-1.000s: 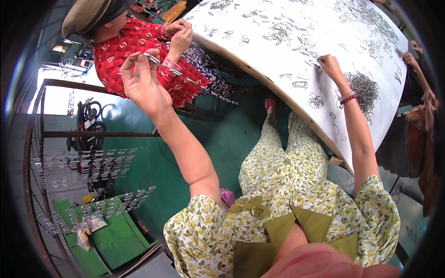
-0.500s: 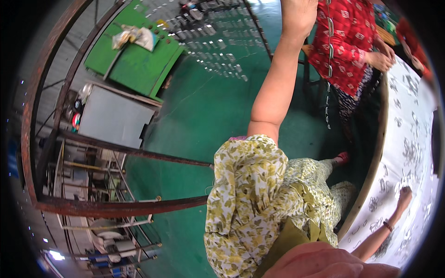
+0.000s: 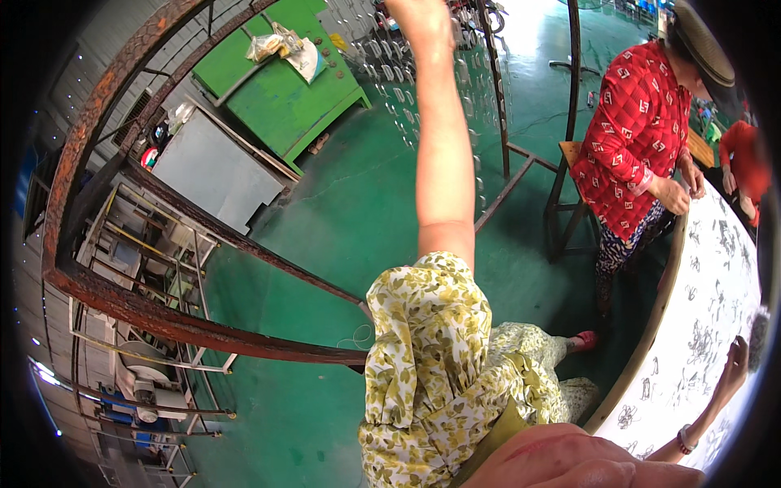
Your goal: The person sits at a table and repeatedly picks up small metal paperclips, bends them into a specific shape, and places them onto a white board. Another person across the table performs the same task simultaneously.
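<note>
My left arm, in a yellow-green leaf-print sleeve, stretches up to the top edge. Only part of my left hand (image 3: 423, 20) shows there, its fingers cut off. Strings of shiny metal pieces (image 3: 404, 96) hang beside and behind that wrist. At the lower right, my right hand (image 3: 735, 366), with a bracelet (image 3: 686, 440) on its wrist, is over the white table (image 3: 679, 317). Its fingers look bent together, but what they hold cannot be made out. A blurred grey thing (image 3: 759, 337) is beside them. Small dark loops (image 3: 701, 350) lie scattered on the white surface.
A rusty metal frame (image 3: 203, 329) runs along my left. Beyond stand a green workbench (image 3: 285, 98), a grey panel (image 3: 215, 171) and metal racks (image 3: 154, 342). Across the table's far edge, a person in a red patterned top (image 3: 630, 138) works; another person (image 3: 744, 163) is farther right.
The view has shifted. My left arm has swung left, and the hanging strings are now around it. My right hand appears farther right, and the red-topped person shows more fully.
</note>
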The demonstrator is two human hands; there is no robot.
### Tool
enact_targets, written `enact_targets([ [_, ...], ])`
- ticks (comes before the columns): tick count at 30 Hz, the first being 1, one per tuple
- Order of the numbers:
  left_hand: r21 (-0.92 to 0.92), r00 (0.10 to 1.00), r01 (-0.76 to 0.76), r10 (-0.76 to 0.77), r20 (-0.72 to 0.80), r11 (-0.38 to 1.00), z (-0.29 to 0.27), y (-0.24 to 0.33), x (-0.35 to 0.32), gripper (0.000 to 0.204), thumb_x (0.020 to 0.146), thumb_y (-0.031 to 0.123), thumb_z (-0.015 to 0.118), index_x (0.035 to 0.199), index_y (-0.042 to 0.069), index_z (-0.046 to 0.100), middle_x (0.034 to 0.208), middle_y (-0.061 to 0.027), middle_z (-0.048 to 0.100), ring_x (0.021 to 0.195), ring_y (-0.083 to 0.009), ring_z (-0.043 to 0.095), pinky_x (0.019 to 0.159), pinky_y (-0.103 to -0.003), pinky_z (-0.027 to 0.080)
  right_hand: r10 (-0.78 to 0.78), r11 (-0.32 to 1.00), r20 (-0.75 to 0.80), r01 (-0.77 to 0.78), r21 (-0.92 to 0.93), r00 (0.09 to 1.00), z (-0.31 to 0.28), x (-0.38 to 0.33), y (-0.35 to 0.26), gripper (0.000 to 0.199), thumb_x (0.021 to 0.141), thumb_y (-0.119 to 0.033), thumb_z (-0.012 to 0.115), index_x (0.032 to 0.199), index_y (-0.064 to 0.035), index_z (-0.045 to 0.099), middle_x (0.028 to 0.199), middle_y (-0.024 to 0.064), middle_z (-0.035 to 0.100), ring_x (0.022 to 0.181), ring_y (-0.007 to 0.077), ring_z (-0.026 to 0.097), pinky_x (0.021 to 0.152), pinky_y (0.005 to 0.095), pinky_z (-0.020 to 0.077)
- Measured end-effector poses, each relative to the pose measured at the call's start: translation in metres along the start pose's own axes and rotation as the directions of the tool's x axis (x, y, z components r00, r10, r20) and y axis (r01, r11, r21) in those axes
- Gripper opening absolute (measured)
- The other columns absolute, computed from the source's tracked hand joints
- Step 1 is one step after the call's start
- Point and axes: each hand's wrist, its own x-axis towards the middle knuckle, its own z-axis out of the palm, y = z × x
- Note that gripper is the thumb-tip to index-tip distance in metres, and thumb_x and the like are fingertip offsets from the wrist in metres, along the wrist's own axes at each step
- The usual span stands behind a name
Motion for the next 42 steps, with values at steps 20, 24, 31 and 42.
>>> enact_targets([
  [20,0.755,0.903,-0.336,0.421,0.088,0.563,-0.090,0.009,0.157,0.024,0.078,0.024,0.062,0.076,0.001,0.067,0.063,-0.0109,0.063,0.062,-0.0208,0.060,0.062,-0.034,0.046,-0.062,0.997,0.008,0.062,-0.045,0.998,-0.005,0.008,-0.073,0.034,0.094,-0.028,0.057,0.121,-0.0080,0.061,0.109,0.0051,0.066,0.091,0.0119,0.059,0.073,0.0253,0.0450],
  [24,0.943,0.884,-0.243,0.452,0.119,0.229,-0.107,-0.022,0.180,0.036,0.076,0.037,0.063,0.074,0.001,0.068,0.066,-0.0165,0.063,0.070,-0.0305,0.062,0.074,-0.042,0.046,-0.035,0.997,0.015,0.036,-0.061,0.999,-0.005,0.008,-0.077,0.034,0.094,-0.029,0.057,0.121,-0.0087,0.062,0.108,0.0050,0.066,0.092,0.0119,0.060,0.073,0.0252,0.0448],
  [31,0.891,0.965,-0.199,0.241,0.105,0.408,-0.136,-0.031,0.213,0.021,0.086,0.022,0.059,0.076,0.005,0.067,0.067,-0.0117,0.067,0.063,-0.0214,0.064,0.062,-0.037,0.049,0.009,0.996,0.041,-0.006,-0.084,0.999,-0.021,0.004,-0.071,0.042,0.097,-0.036,0.048,0.130,-0.0108,0.055,0.119,0.0117,0.061,0.103,0.0159,0.059,0.082,0.0296,0.0477],
  [42,0.491,0.817,-0.509,0.577,0.016,0.707,-0.054,0.038,-0.006,0.018,0.091,0.021,0.054,0.094,0.004,0.056,0.077,-0.0096,0.060,0.068,-0.0197,0.058,0.063,-0.031,0.049,0.345,0.932,-0.043,-0.336,0.138,0.938,-0.021,-0.103,-0.034,0.036,0.095,-0.023,0.055,0.124,-0.0026,0.058,0.112,0.0126,0.064,0.094,0.0164,0.063,0.082,0.0312,0.0539],
])
